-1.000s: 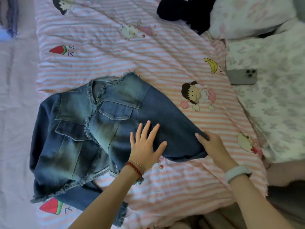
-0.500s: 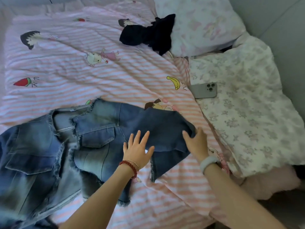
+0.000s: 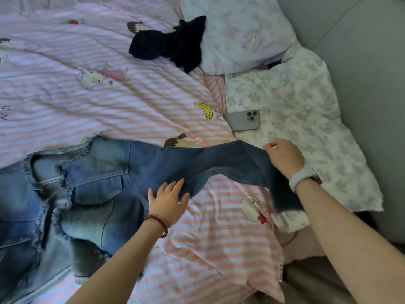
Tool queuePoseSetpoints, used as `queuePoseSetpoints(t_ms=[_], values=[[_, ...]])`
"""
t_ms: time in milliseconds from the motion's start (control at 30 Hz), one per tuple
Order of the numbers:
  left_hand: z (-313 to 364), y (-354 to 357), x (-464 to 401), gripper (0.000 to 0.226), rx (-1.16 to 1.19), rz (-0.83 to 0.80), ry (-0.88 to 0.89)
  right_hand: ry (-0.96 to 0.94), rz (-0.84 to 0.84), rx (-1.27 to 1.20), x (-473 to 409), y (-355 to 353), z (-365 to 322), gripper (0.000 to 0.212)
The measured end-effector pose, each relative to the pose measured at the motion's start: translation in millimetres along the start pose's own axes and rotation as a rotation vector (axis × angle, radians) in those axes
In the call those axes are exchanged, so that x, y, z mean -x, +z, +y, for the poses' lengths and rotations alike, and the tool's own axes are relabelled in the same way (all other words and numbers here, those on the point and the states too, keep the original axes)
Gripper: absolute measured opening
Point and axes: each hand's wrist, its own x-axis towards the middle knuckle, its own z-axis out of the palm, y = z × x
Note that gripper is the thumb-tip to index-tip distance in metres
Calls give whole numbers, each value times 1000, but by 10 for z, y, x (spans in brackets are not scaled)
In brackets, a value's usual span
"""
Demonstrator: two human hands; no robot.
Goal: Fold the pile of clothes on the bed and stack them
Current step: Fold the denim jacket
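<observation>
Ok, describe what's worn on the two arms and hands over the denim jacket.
Both forearms are bare, with no sleeves in view. The left hand has a red beaded bracelet with a thin pale bangle beside it at the wrist. The right hand has a white wristband, seemingly a watch strap, with a dark part at its outer edge.

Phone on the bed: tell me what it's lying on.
The phone lies camera-side up on the floral quilt, its left end at the edge of the striped sheet. Whatever is beneath the phone's body is hidden.
</observation>
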Motion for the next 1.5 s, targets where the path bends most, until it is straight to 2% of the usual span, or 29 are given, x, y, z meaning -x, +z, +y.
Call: queuePoseSetpoints(t_ms=[67,100,200,267,300,367,467,567,633,700,767,833,900,1000,1100,1167,1200,1233,1300,1333,1367,1433,1467,1500], values=[[70,3,-50,50,-14,-77,-34,19,87,340,-50,-42,-2,36],[73,4,-39,49,15,-55,-48,-13,111,395,-4,13,-45,41],[9,14,154,44,137,145,-55,-289,160,256,376,469,-247,39],[-133,34,412,38,250,334,-58,-428,33,31,854,926,-393,34],[-245,49,546,37,304,429,-83,-437,-58,-85,1121,1144,-467,31],[-569,73,814,38,372,583,-199,-369,-220,-255,1631,1546,-622,27],[-1154,110,1141,40,409,723,-439,-147,-432,-393,2147,1961,-858,25],[-1767,231,1409,36,304,655,-556,-8,-545,-498,2403,2189,-1093,17],[-2109,363,1543,35,139,532,-409,7,-562,-595,2538,2331,-1204,16],[-2377,460,1596,46,-14,384,-239,78,-536,-722,2631,2422,-1292,33],[-2554,464,1549,58,-107,339,-139,197,-473,-758,2658,2494,-1367,39],[-2652,417,1452,53,-152,347,-78,338,-456,-781,2607,2546,-1401,23],[-2687,337,1365,42,-160,402,-31,336,-401,-788,2547,2505,-1401,2],[-2663,239,1409,28,-92,513,139,89,-196,-666,2439,2168,-1401,3],[-2712,220,1702,41,-140,560,293,-30,-16,-566,2328,1711,-1365,8],[-2728,202,1888,40,-276,367,274,-19,5,-404,2261,1565,-1289,20],[-2711,177,1932,39,-340,172,214,-2,-34,-247,2241,1561,-1242,29],[-2696,171,1939,36,-340,2,137,12,-76,-47,2234,1607,-1195,37],[-2655,180,1919,30,-250,-168,44,-53,-89,271,2313,1745,-1151,51],[-2623,182,1877,31,-188,-114,59,-140,-71,331,2378,1844,-1158,55],[-2573,176,1836,31,-88,48,94,-259,-44,353,2443,1960,-1174,56],[-2474,148,1695,29,203,272,70,-507,8,369,2565,2185,-1256,56],[-2408,90,1594,29,366,293,-12,-584,-4,392,2612,2281,-1312,57],[-2328,25,1481,33,525,219,-129,-630,-24,422,2634,2383,-1343,59]])
